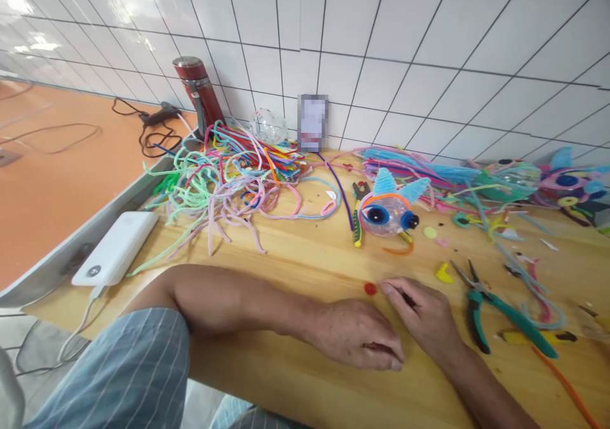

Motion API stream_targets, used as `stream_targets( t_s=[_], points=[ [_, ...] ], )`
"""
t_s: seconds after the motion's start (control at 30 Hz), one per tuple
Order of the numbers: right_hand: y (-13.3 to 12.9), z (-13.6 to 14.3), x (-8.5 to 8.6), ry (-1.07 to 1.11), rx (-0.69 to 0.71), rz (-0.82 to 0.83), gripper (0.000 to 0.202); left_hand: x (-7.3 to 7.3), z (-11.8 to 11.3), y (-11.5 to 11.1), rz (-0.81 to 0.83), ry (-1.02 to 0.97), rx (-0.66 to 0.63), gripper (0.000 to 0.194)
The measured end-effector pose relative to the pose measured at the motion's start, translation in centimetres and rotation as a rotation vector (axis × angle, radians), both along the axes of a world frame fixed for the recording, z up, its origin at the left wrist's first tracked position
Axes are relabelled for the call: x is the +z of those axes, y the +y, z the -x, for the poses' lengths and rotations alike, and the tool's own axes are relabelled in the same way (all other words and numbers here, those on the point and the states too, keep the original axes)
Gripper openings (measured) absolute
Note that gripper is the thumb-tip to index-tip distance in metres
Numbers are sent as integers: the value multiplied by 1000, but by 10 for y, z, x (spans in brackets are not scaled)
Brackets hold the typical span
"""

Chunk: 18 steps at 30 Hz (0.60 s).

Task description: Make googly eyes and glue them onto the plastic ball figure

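Observation:
My left hand (357, 337) rests on the wooden tabletop, back up, its fingers curled under. Whatever they may hold is hidden. Just right of it is my right hand (424, 318), thumb and fingers drawn together; I cannot make out anything between them. Its fingertips are right beside a small red disc (370, 288) lying flat on the wood. Beyond the hands sits a clear ball figure (385, 216) with blue pipe-cleaner ears, a big blue-and-black eye and an orange pipe-cleaner trim. Green-handled long-nose pliers (486, 295) lie right of my right hand.
Bundles of coloured pipe cleaners (229, 175) cover the back left, near a red thermos (199, 95). A phone (312, 122) leans on the tiled wall. A white power bank (115, 249) lies at left. A yellow cutter (536, 337) and more ball figures (509, 178) are at right.

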State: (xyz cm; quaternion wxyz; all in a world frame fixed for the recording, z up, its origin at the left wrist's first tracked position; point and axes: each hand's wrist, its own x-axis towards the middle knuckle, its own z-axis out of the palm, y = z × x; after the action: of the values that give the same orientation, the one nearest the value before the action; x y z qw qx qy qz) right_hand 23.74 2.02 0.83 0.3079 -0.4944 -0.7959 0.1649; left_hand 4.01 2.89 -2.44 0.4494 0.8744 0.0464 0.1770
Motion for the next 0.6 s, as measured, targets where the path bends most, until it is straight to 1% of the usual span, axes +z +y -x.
stream_targets(
  t_s=[0.1,0.33,0.6],
  points=[
    [0,0,1,-6,2,-3,24,3,0,1,-9,6,-4,14],
    [0,1,1,-1,9,-6,24,7,3,1,-13,-62,6,12],
    [0,2,-1,21,21,-31,24,11,4,2,-29,16,-3,20]
  ],
)
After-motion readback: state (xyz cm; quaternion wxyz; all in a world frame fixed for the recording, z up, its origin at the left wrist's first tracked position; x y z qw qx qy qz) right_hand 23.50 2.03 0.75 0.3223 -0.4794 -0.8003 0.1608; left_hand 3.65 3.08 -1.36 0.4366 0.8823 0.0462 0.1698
